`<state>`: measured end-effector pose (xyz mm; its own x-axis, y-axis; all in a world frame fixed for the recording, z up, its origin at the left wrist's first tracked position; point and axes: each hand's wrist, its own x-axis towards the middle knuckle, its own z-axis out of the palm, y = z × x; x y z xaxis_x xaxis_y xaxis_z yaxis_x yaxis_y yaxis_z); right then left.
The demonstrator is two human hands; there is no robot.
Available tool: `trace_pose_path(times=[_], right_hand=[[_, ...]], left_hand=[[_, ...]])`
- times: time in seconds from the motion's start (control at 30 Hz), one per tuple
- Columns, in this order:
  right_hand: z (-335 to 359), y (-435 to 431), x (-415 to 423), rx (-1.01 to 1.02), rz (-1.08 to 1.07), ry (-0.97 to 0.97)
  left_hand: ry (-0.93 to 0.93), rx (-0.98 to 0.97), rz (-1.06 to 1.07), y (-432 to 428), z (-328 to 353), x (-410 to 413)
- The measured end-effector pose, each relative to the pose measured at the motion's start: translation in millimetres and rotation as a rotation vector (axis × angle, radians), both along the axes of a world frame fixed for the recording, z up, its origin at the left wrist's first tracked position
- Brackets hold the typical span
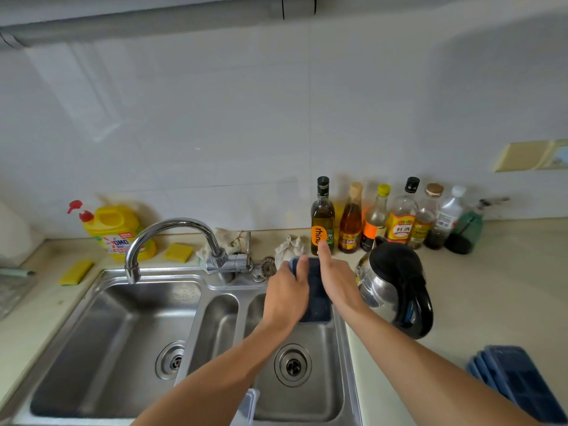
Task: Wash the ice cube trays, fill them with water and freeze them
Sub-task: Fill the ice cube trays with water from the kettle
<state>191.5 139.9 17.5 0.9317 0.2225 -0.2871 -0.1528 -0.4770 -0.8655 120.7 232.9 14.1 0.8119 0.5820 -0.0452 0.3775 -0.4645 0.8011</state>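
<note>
We hold a dark blue tray (pixel 316 290) above the back of the sink's (pixel 341 348) right basin. Our left hand (pixel 287 298) grips its left edge; our right hand (pixel 338 281) lies against its right edge, thumb raised, fingers hidden, so its grasp is unclear. A kettle (pixel 396 284) crowds the right hand, seven bottles (pixel 322 216) line the wall, and a stack (pixel 519 382) of blue trays sits on the surface (pixel 491 287).

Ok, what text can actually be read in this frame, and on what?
"OMO": yellow detergent jug.
"thinc" (first letter unsure), cut off by the right hand: orange label on the dark oil bottle.
"料酒": yellow-labelled bottle.
Too blurred to read: the other bottle labels.
No text visible on the blue ice cube tray gripped in the left hand.
</note>
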Motion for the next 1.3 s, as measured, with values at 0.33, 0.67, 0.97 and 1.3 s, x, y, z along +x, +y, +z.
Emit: trace_pose_path(times=[0.33, 0.67, 0.97, 1.3], right_hand=[[1.4, -1.2, -6.2, 0.049, -0.020, -0.088], [10.5, -17.8, -16.4, 0.322, 0.370, 0.128], [27.9, -10.8, -15.2, 0.413, 0.366, 0.049], [25.7, 6.9, -24.6, 0.426, 0.347, 0.065]], left_hand=[[-0.069, 0.029, -0.085, -0.2, 2.2, -6.9], [-0.186, 0.107, -0.012, 47.7, 32.9, 17.5], [-0.326, 0.099, -0.081, 55.4, 56.0, 16.0], [-0.336, 0.090, -0.122, 72.9, 49.5, 11.8]])
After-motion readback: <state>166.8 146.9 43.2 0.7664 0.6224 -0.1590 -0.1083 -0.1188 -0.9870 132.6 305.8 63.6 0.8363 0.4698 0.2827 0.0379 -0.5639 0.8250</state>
